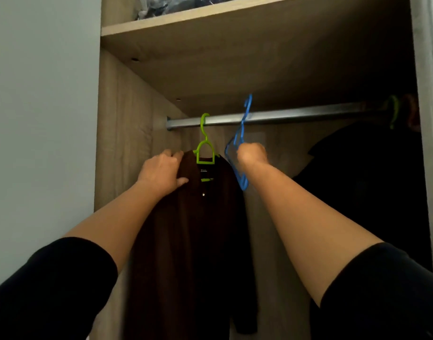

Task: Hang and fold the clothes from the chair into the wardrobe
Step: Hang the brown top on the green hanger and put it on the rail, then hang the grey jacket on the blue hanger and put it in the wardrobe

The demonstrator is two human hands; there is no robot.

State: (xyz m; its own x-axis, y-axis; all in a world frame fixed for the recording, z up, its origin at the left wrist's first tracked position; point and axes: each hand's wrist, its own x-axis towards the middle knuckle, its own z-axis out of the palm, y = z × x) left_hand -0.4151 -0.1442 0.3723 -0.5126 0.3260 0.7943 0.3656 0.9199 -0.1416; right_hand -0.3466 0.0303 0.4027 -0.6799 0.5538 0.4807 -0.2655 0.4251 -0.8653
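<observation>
Inside wardrobe [127, 119]: brown shirt [186, 241] already on rail [284, 117], left hand [161, 173] gripping its shoulder, right hand [251, 153] closed around blue hanger [238, 143]; more presumably left.

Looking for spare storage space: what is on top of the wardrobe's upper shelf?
On the shelf lies a dark crumpled bundle, apparently fabric or plastic. The frame's top edge cuts off the rest, so what lies further back is unseen.

Two arms in view, both in black sleeves pushed up above the elbow, forearms bare. Left sleeve [46, 288] matte, soft-looking, cuff edge rounded. Right sleeve [387, 290] same black, faint sheen along cuff edge. Left hand [161, 171] and right hand [251, 153] bare: no rings, watch or bracelets visible. Right hand blurred.
</observation>
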